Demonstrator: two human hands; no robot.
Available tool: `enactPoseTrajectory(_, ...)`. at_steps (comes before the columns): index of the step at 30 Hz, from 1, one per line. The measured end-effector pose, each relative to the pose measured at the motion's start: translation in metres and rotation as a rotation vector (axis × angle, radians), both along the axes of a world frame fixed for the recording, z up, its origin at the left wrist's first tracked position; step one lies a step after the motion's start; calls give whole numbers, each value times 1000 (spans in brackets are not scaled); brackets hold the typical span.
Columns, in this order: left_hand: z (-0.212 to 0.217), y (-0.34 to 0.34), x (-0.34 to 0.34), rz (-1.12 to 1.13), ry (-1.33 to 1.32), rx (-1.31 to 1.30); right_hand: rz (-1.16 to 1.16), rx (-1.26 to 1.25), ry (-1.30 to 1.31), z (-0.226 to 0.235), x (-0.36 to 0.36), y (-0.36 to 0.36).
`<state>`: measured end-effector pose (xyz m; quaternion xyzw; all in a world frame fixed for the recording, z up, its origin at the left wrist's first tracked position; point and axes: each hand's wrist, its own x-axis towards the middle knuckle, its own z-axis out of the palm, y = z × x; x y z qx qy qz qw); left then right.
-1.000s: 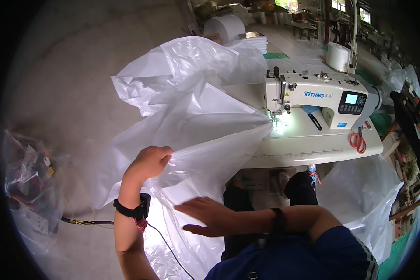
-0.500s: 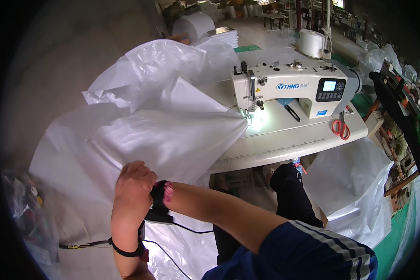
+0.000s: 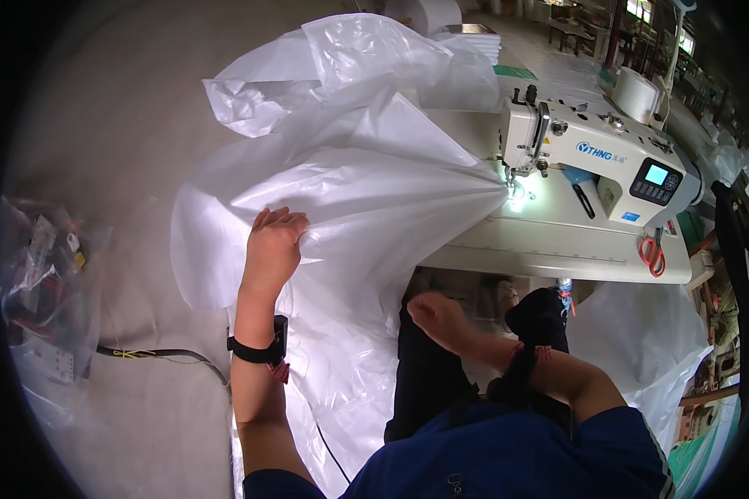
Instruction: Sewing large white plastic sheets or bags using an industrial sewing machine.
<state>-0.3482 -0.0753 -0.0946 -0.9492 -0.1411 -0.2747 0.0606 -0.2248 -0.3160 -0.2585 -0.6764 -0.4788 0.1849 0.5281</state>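
A large white plastic sheet drapes over the left side of the sewing table, its folds drawn together at the needle of a white sewing machine. My left hand is on the near left part of the sheet, fingers bent and closed on the material. Over my lap, below the table's front edge, is my right hand, slightly blurred, with curled fingers and nothing visible in them. It is apart from the sheet. The machine's lamp lights the needle area, and the presser foot is too small to make out clearly.
Red-handled scissors lie at the table's right end, and a dark slim tool lies under the machine arm. A white thread cone stands behind. At far left is a clear bag of mixed items; a black cable runs nearby.
My right hand has left the spot beside my left hand and moved right, over my lap. My left hand stays at the sheet. The whole view has shifted, with the machine now farther right.
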Motion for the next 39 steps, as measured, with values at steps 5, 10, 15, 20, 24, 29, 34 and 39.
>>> enactPoseTrajectory(5,8,-18,1,25,-78,-65,-43,-114,19,4,-6,39)
enactPoseTrajectory(10,-44,-21,16,8,-82,-128,-2,-370,329,5,-36,68)
enactPoseTrajectory(15,-113,29,27,183,79,-342,423,-357,1464,-23,-53,-11)
enactPoseTrajectory(20,-144,59,35,173,21,-344,383,-611,1028,-12,-21,-67)
enactPoseTrajectory(24,-145,59,37,184,-17,-428,67,-235,773,21,-10,-55)
enactPoseTrajectory(29,-139,61,35,159,-14,-442,-200,-220,969,21,12,6)
enactPoseTrajectory(34,-123,68,29,119,17,-430,48,-168,1189,1,7,0)
enactPoseTrajectory(39,-70,34,15,267,37,-391,110,70,782,2,15,-99)
